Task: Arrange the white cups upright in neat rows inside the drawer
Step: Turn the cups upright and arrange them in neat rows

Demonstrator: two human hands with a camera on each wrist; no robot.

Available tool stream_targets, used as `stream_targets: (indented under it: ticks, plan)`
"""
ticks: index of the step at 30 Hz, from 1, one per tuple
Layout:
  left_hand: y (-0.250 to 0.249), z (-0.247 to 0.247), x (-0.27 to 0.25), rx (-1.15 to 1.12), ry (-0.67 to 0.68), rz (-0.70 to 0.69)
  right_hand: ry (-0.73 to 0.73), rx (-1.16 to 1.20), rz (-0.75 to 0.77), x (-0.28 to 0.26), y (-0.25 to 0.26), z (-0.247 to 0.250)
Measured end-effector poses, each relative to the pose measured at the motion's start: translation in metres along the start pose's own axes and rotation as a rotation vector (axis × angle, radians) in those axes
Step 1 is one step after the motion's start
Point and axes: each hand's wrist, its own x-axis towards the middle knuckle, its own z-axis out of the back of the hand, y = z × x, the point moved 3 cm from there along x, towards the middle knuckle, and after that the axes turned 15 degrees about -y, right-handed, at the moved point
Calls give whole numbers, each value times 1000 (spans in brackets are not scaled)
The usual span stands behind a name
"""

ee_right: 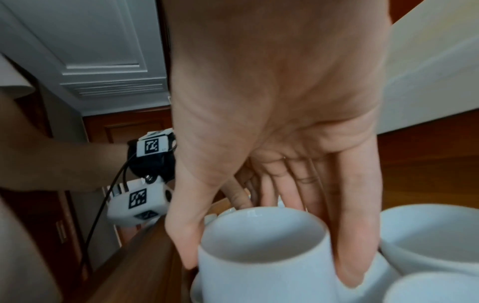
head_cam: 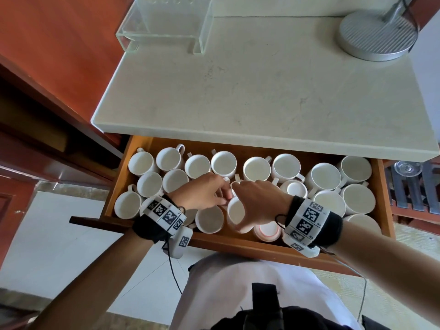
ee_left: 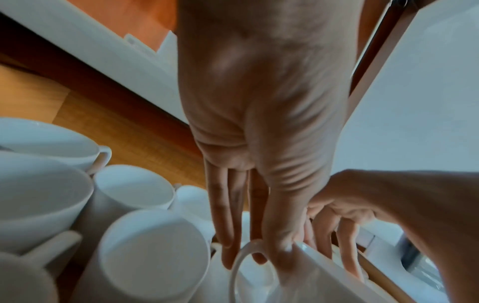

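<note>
The open wooden drawer [head_cam: 238, 244] holds several white cups, most upright in loose rows. Both hands meet over its middle front. My right hand [head_cam: 242, 196] grips one white cup [head_cam: 234, 213]. In the right wrist view the thumb and fingers of this right hand [ee_right: 269, 266] wrap the cup's [ee_right: 259, 287] wall below the rim. My left hand [head_cam: 225, 195] reaches in from the left to the same cup. In the left wrist view, my left hand [ee_left: 255, 260] pinches the tilted cup [ee_left: 324, 283] at its handle [ee_left: 241, 258], thumb on the rim.
Two cups stand upside down: one [head_cam: 295, 188] right of my hands, one [head_cam: 267, 231] at the front wall. A pale countertop [head_cam: 262, 91] overhangs the drawer's back, bearing a clear stand [head_cam: 164, 32] and a round metal base [head_cam: 376, 36]. A rack [head_cam: 406, 186] stands at the right.
</note>
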Motion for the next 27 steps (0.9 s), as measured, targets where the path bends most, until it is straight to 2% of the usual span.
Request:
stream_targets:
  ticks: [9, 14, 21, 24, 27]
  plan:
    - [11, -17, 9, 128, 158, -21, 89, -65, -29, 7, 8, -32]
    - [13, -14, 12, 301, 255, -136, 150, -137, 28, 14, 9, -38]
    - [32, -18, 18, 601, 178, -447, 208, -232, 109, 23, 16, -49]
    - [40, -24, 17, 575, 179, -522, 218, -234, 130, 25, 16, -48]
    - [46, -27, 17, 521, 177, -518, 198, -244, 162, 25, 17, -49]
